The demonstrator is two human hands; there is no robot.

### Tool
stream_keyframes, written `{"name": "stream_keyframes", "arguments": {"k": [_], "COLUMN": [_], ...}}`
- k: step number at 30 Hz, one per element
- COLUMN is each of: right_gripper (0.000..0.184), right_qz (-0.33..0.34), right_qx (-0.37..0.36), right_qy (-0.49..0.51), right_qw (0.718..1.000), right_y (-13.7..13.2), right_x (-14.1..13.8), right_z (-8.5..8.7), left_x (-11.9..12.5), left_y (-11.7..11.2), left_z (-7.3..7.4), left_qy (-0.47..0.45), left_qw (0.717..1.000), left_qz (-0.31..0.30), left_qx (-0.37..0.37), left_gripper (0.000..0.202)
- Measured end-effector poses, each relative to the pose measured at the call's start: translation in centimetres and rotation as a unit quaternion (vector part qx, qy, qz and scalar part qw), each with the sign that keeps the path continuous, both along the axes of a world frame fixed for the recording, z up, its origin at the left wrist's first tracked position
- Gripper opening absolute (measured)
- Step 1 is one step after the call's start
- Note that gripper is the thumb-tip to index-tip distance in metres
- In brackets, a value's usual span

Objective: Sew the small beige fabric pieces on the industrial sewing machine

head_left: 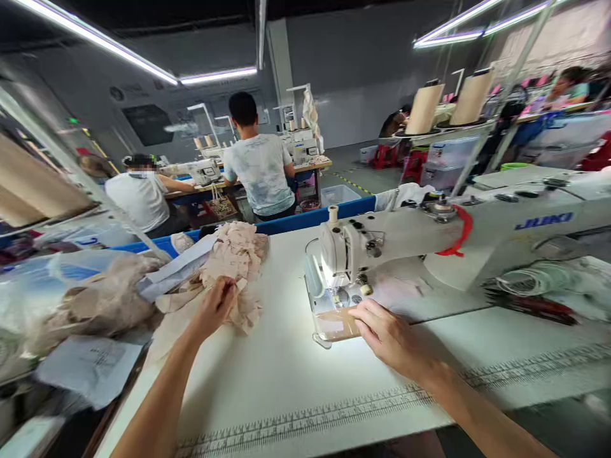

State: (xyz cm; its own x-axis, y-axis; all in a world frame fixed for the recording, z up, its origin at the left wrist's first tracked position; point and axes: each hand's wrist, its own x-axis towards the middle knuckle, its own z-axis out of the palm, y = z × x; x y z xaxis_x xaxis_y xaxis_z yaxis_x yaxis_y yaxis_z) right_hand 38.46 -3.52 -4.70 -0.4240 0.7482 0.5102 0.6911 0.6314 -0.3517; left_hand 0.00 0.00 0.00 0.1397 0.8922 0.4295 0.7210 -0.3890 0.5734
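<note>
At the left of the white sewing table (286,369), my left hand (220,304) is closed in a pinch on a small pale fabric piece (241,285). It is over the near side of a heap of beige-pink fabric pieces (236,251). My right hand (384,331) rests at the front of the white sewing machine (396,235), its fingertips on the brown taped plate (346,323) by the needle. Those fingers are extended, and no cloth shows in them. The machine's lamp lights the presser foot (340,296).
A printed ruler strip (305,423) runs along the table's front edge. Plastic bags (95,292) crowd the left side. Red-handled scissors (539,308) and a greenish roll (534,280) lie at right. Thread cones (424,108) stand behind. Co-workers (260,165) sit beyond a blue edge.
</note>
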Motion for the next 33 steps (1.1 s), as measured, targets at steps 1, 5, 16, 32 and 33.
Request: {"name": "stream_keyframes", "arguments": {"k": [1, 5, 16, 32, 33], "right_gripper": [0.03, 0.026, 0.01, 0.017, 0.017], "right_qz": [0.011, 0.041, 0.03, 0.024, 0.022], "right_qx": [-0.013, -0.034, 0.062, 0.074, 0.074], "right_qy": [-0.001, -0.05, -0.219, -0.165, -0.162], "right_qw": [1.0, 0.997, 0.973, 0.983, 0.984], "right_y": [-0.3, -1.4, -0.6, 0.3, 0.2], "right_x": [0.1, 0.2, -1.5, -1.0, -0.9], "right_z": [0.3, 0.9, 0.2, -0.7, -0.6], "left_x": [0.3, 2.5, 14.7, 17.0, 17.1], "left_y": [0.0, -0.5, -0.6, 2.5, 2.5], "left_z": [0.1, 0.8, 1.0, -4.9, -4.9], "left_qy": [-0.007, -0.008, 0.018, -0.031, -0.031], "left_qw": [0.999, 0.98, 0.942, 0.937, 0.936], "left_qz": [-0.012, -0.074, -0.19, -0.127, -0.124], "left_qx": [-0.037, -0.187, -0.275, -0.324, -0.327], "left_gripper": [0.03, 0.04, 0.031, 0.021, 0.02]}}
